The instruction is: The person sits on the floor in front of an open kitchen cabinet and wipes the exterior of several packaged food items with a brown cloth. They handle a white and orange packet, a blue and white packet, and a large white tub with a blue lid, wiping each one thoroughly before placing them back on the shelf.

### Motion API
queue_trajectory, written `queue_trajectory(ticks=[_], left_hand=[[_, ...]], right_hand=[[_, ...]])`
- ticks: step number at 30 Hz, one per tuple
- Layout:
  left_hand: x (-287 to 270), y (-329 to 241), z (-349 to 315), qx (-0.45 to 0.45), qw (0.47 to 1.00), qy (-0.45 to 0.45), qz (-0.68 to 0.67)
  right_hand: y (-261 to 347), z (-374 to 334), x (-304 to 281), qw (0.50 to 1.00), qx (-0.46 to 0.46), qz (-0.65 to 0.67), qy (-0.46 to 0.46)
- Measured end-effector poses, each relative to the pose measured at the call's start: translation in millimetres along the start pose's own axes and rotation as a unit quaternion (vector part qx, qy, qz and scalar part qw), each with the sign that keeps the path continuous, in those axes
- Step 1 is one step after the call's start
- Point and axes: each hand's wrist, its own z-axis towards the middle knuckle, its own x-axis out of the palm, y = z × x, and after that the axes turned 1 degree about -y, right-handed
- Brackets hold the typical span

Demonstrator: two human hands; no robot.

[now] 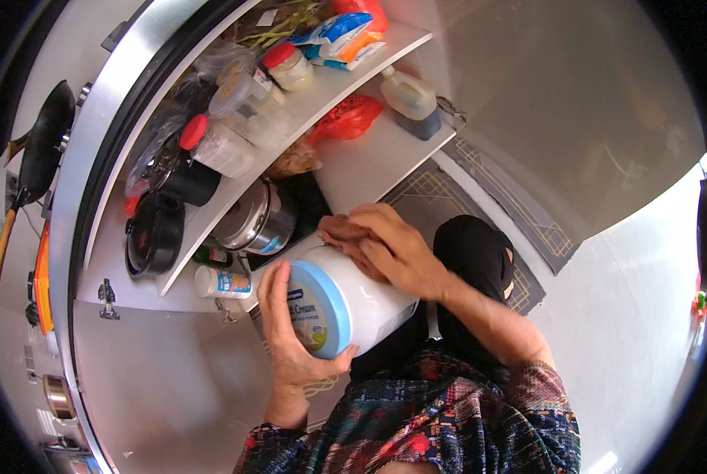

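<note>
A large white tub (381, 312) with a light blue lid lies tilted in front of my body, its lid facing left. My left hand (290, 340) grips the lid end, fingers along one edge and thumb at the lower edge. A crumpled brown cloth (353, 241) is bunched under my right hand (401, 249), which presses it against the tub's side. Just left of the tub stands a small white container (221, 283) with a coloured label, near the cupboard's lower shelf.
An open cupboard shelf (333, 83) holds jars with red lids (219, 146), packets and plastic bags. Below it are a steel pot (258, 217), a red bag (349, 118) and a jug of dark liquid (411, 103). Open cupboard doors (558, 103) flank me. Patterned mats (515, 209) lie on the floor.
</note>
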Motion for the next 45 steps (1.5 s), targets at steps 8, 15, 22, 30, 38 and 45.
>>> queue_trajectory(ticks=[8,15,22,30,38,45], left_hand=[[2.6,18.6,-2.3,-0.008,0.999,-0.03,-0.013],[-0.7,-2.9,-5.1,0.056,0.998,-0.007,0.01],[-7.3,-12.4,11.0,0.149,0.985,0.084,-0.034],[-1.4,-9.4,-0.1,0.265,0.952,0.15,0.005],[-2.3,-0.8,-10.3,0.274,0.952,0.135,-0.029],[-3.9,8.2,-18.7,0.247,0.962,0.116,-0.029]], right_hand=[[31.8,-95.1,24.2,0.98,-0.095,-0.167,-0.06],[-14.7,-64.0,-0.1,0.955,0.264,0.061,-0.118],[34.7,-47.7,-27.3,0.999,-0.029,0.009,-0.033],[67.2,-27.9,-40.6,0.994,-0.09,0.028,0.054],[6.5,-9.3,-31.7,0.991,0.077,-0.014,0.111],[9.1,-80.3,-28.6,0.973,0.213,-0.03,-0.09]])
